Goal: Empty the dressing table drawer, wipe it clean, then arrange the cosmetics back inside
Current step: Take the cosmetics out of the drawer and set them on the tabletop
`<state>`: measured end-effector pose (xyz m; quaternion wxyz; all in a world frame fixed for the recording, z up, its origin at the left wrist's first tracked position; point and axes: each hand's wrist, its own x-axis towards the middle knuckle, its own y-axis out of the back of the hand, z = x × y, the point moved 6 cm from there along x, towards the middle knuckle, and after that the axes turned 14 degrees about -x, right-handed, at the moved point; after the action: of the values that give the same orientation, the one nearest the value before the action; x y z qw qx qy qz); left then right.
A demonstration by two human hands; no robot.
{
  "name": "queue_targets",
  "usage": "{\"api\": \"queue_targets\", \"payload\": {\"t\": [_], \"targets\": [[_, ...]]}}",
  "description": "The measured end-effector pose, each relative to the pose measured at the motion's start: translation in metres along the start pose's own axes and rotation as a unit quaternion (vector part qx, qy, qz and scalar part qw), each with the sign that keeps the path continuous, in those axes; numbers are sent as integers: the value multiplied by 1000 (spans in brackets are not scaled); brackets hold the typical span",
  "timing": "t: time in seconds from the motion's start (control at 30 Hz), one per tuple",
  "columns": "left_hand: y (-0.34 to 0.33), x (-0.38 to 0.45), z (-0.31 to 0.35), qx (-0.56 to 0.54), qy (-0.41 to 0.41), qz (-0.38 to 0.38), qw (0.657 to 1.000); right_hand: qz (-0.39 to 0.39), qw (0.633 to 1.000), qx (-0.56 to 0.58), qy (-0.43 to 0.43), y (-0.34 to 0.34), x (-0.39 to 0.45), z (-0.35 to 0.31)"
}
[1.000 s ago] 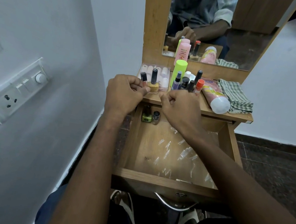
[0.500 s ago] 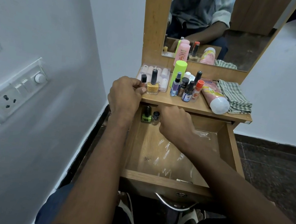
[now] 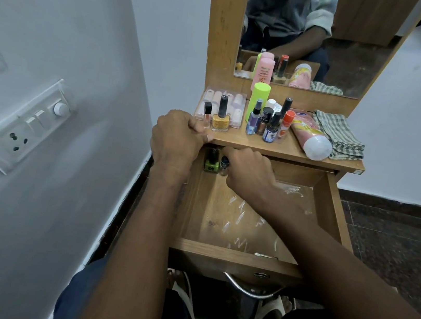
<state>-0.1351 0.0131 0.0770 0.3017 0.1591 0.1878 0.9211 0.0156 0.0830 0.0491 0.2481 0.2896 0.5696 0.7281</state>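
Drawer (image 3: 238, 256) stands pulled open; right hand (image 3: 249, 174) reaches its back-left corner, grip apparently pinching small dark jar (image 3: 224, 163) beside green bottle (image 3: 212, 163); left hand (image 3: 177, 138) clenched at surface (image 3: 287, 150) edge.

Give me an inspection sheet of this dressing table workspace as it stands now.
Surface: wooden tabletop, crowded with cosmetics.
Job's things: drawer pulled open; green bottle and small dark-capped bottle stand at its back left corner; folded checked cloth on the tabletop.
Clutter: pink tube lying flat; yellow bottle; clear tray.
Grippers: left hand curled at the tabletop's edge; right hand reaching inside by the bottles.
Cables: nothing seen.
Surroundings: mirror; wall socket.
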Motion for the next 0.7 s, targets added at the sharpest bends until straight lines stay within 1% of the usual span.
{"api": "queue_targets", "payload": {"t": [0.07,0.13,0.33,0.47,0.7], "targets": [[-7,-1,-10,36,33,-65,997,6,1000,-2,-4,0,0,0],[-16,-6,-17,73,52,-99,991,8,1000,-5,-9,-1,0,-1],[-33,-20,-9,128,21,-77,989,21,1000,-5,-4,-1,0,-4],[-40,-26,-8,149,16,-63,987,26,999,-24,4,-3,1,-8],[-48,-26,-4,195,-8,-55,979,10,1000,-17,16,-10,4,-11]]}}
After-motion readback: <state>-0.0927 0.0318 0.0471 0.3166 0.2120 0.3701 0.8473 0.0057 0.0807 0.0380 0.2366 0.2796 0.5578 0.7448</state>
